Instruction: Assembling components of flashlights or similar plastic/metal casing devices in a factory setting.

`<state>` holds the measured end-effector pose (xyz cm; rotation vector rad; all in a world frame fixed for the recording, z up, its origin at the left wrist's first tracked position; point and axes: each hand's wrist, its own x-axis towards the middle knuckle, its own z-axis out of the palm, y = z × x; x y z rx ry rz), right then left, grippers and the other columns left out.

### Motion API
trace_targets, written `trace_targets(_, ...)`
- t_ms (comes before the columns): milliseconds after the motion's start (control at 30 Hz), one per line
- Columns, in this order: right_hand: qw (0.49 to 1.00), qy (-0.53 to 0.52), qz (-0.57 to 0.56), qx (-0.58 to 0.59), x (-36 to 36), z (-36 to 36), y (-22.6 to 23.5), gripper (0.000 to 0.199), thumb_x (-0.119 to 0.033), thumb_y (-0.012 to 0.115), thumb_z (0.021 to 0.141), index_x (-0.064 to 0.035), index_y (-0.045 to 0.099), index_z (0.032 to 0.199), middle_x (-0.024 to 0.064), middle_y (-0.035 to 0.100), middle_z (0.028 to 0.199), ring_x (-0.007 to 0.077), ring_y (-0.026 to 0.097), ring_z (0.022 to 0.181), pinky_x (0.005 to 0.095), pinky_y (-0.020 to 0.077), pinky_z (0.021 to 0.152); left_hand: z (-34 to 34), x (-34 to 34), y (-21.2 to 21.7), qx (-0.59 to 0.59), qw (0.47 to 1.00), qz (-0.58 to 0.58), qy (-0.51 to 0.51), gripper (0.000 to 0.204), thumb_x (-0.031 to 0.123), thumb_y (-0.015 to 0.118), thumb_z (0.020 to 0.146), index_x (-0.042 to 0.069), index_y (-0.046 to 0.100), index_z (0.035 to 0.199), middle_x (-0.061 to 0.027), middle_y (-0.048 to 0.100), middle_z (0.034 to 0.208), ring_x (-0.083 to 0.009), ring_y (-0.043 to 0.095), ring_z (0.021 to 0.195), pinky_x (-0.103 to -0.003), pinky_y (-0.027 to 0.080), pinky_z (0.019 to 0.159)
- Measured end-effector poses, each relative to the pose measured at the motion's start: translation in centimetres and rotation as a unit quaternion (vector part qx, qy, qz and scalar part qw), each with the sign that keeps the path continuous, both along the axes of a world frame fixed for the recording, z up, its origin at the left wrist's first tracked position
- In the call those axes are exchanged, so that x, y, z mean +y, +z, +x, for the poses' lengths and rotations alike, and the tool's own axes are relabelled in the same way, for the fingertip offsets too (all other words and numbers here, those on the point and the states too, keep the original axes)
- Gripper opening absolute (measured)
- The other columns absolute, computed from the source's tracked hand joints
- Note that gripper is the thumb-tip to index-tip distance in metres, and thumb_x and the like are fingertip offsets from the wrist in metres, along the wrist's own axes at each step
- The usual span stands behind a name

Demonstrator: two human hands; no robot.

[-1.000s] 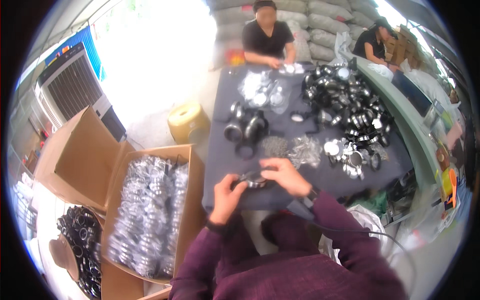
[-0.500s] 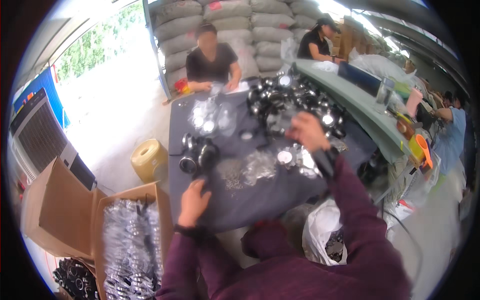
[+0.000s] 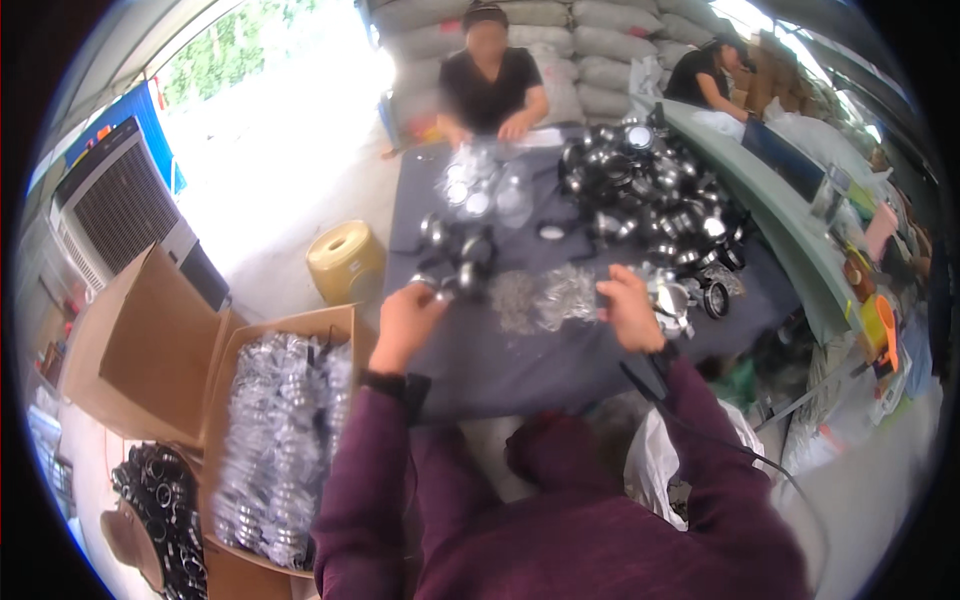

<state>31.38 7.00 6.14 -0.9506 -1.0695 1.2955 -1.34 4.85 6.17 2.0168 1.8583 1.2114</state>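
Left of the desk I see an open carton of bagged shiny parts. My left hand is curled at a small metal ring; whether it grips is blurred. My right hand rests half-closed by clear bags, fingers hidden behind its back.

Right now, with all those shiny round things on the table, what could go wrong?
The left hand pinches a small shiny part near the table edge; it might slip and fall to the floor. The right hand reaches beside the big pile of black and silver rings, so a bump could send some rolling. The open box of bagged parts sits close by the person's knee and might get kicked.
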Motion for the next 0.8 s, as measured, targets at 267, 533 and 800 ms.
trace_targets(267,0.981,0.174,0.042,-0.081,-1.6,-6.7,-1.8,0.007,-0.006,0.052,0.091,-0.0037,0.052,0.084,0.0074,0.06,0.079,0.0115,0.058,0.06,0.026,0.0481,0.051,-4.2,-2.0,0.2,-0.275,0.958,-0.048,-0.064,0.019,0.019,0.06,0.092,0.001,0.063,0.086,0.0015,0.052,0.062,-0.0057,0.044,0.048,-0.021,0.032,0.043)
trace_targets(533,0.862,0.282,0.252,-0.337,-3.0,-10.4,-4.1,0.033,-0.022,0.072,0.076,0.0001,0.066,0.1,0.0125,0.067,0.081,0.019,0.063,0.075,0.0308,0.0478,0.069,-2.4,-5.9,-1.0,-0.403,0.878,-0.23,-0.116,0.022,0.024,0.054,0.095,0.003,0.062,0.093,-0.0008,0.053,0.063,-0.0058,0.04,0.04,-0.02,0.026,0.035)
trace_targets(800,0.93,0.24,0.096,-0.262,-6.3,-10.9,-4.4,0.027,-0.023,0.067,0.086,-0.002,0.06,0.07,0.0018,0.056,0.055,0.0066,0.048,0.049,0.0265,0.0371,0.046,3.4,-8.5,-4.4,-0.539,0.833,-0.1,-0.075,0.05,0.017,0.053,0.095,0.004,0.035,0.14,-0.0067,0.061,0.08,-0.0108,0.056,0.056,-0.021,0.042,0.046)
